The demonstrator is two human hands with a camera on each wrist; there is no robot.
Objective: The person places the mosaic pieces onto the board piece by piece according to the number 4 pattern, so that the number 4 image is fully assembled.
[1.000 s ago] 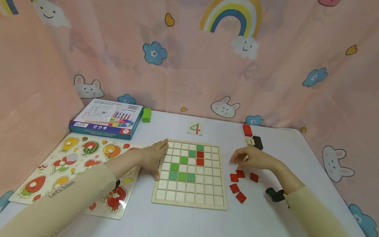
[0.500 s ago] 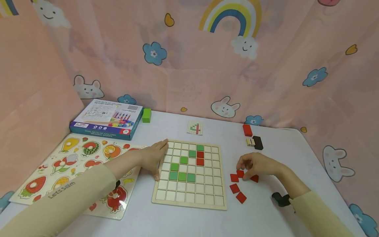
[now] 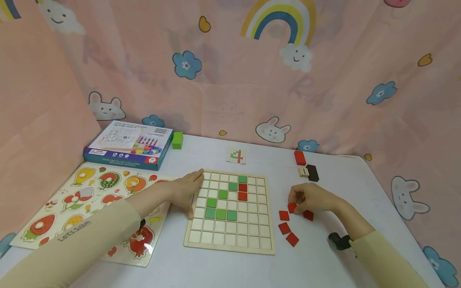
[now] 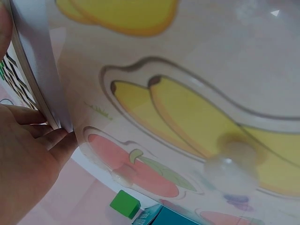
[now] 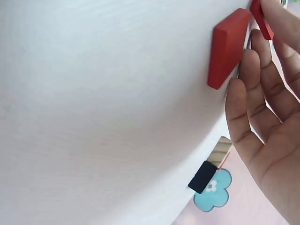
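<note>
A wooden grid board (image 3: 230,252) lies mid-table, with several green tiles (image 3: 221,214) and two red tiles (image 3: 243,192) in its squares. My left hand (image 3: 183,194) rests along the board's upper left edge, fingers extended, thumb nearer me. To the right of the board, my right hand (image 3: 314,197) pinches a red square tile (image 5: 261,19) between thumb and fingertip. Another red tile (image 5: 228,49) lies beside its fingers on the white cloth. More loose red tiles (image 3: 284,228) lie just left of and nearer me than this hand.
Beyond the board lies a small pattern card (image 3: 236,156). A red block (image 3: 300,157), a black block (image 3: 312,173) and a striped block (image 3: 303,172) stand back right. At left are a fruit puzzle board (image 3: 86,212), a blue box (image 3: 122,162) and a green block (image 3: 177,141).
My right hand has come down toward me onto the red tiles, and its thumb and finger have closed on one. My left hand stays against the board.
</note>
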